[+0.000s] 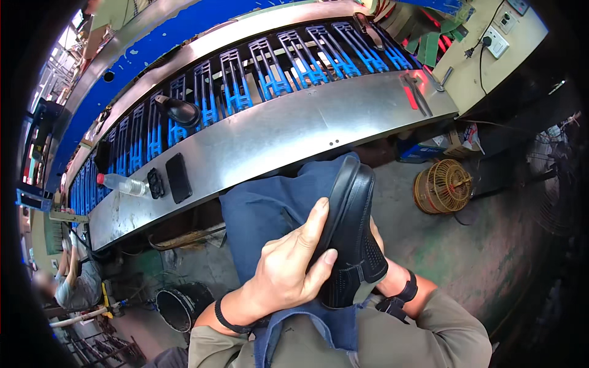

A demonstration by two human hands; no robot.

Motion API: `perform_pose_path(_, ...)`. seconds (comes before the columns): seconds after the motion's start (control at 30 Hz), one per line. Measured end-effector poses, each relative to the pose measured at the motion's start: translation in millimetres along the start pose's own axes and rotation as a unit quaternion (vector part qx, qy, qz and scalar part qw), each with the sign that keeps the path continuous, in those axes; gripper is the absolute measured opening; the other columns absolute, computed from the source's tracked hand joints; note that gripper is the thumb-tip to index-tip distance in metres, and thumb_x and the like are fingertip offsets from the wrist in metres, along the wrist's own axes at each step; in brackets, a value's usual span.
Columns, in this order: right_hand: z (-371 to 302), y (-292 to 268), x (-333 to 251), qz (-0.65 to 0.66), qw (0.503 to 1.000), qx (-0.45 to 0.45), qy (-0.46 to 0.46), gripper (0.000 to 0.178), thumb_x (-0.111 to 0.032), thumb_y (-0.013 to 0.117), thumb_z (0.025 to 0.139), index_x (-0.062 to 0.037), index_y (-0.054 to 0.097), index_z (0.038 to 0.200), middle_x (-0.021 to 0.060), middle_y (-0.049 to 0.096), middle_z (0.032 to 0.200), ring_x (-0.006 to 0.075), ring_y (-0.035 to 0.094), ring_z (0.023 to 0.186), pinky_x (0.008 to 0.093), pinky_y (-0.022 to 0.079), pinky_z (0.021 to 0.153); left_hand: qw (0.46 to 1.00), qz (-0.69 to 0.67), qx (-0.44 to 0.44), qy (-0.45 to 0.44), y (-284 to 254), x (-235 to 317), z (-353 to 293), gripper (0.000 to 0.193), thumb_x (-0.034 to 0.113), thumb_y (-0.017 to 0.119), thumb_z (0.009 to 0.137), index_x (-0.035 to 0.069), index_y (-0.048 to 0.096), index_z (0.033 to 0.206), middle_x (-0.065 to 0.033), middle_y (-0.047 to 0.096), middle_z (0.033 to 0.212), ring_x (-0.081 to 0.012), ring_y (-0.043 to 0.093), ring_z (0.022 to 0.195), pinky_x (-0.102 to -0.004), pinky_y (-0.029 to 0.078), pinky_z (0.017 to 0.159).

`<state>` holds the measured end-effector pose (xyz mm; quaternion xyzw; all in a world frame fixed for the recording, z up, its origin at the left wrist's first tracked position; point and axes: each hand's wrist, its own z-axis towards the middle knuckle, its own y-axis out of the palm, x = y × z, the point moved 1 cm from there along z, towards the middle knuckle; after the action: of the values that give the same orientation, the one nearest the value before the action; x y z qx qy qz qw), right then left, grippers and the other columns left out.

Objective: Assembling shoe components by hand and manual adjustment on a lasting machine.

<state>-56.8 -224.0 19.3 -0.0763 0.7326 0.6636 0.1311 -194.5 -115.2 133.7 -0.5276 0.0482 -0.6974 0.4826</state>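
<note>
A black leather shoe with small perforations on its side stands on edge over my lap, its toe pointing away from me. My left hand grips it from the left, index finger and thumb pressed along the sole side. On its far right side my right hand holds the shoe too, with most of its fingers hidden behind it. Below both hands lies a blue apron over my legs.
Ahead runs a metal bench beside a conveyor of blue racks carrying another dark shoe. On the bench are a bottle, a phone and red-handled tools. A round caged object stands right; a co-worker is left.
</note>
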Motion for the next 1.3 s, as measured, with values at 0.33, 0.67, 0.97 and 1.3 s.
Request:
perform_pose_path(0.33,47,37,14,-0.615,0.788,0.035,-0.005,0.065,-0.046,0.05,0.102,0.0051,0.038,0.141,0.0283,0.059,0.128,0.0324,0.058,0.123,0.0422,0.046,0.102,0.808,-0.446,0.26,-0.283,-3,-63,-17,0.052,0.009,0.075,0.084,0.001,0.049,0.127,-0.0118,0.063,0.111,-0.0196,0.064,0.101,-0.0359,0.053,0.092)
perform_pose_path(0.67,28,68,-28,-0.736,0.661,-0.124,-0.072,0.053,-0.022,0.072,0.09,0.0018,0.054,0.134,0.0128,0.072,0.088,0.024,0.073,0.074,0.035,0.058,0.07,0.656,-0.671,0.203,-0.279,-28,-84,-98,0.073,0.044,0.064,0.089,-0.001,0.044,0.143,-0.0189,0.059,0.133,-0.0328,0.062,0.118,-0.0469,0.053,0.101)
perform_pose_path(0.97,85,109,-25,-0.723,0.626,-0.288,-0.045,0.083,-0.031,0.08,0.085,0.0028,0.034,0.145,0.0082,0.052,0.064,0.0217,0.057,0.05,0.0329,0.041,0.049,0.873,-0.411,0.161,-0.209,-32,-67,-75,0.101,0.042,0.079,0.08,0.003,0.023,0.154,-0.0169,0.048,0.139,-0.0284,0.053,0.128,-0.0427,0.045,0.108)
perform_pose_path(1.3,95,89,-27,-0.584,0.746,-0.315,0.062,0.062,-0.014,0.062,0.086,-0.0015,0.039,0.143,0.0165,0.067,0.077,0.0322,0.069,0.068,0.0398,0.053,0.063,0.895,-0.299,0.188,-0.272,-40,-49,-66,0.091,0.032,0.076,0.083,0.002,0.024,0.152,-0.0169,0.052,0.129,-0.0239,0.053,0.12,-0.0396,0.041,0.106)
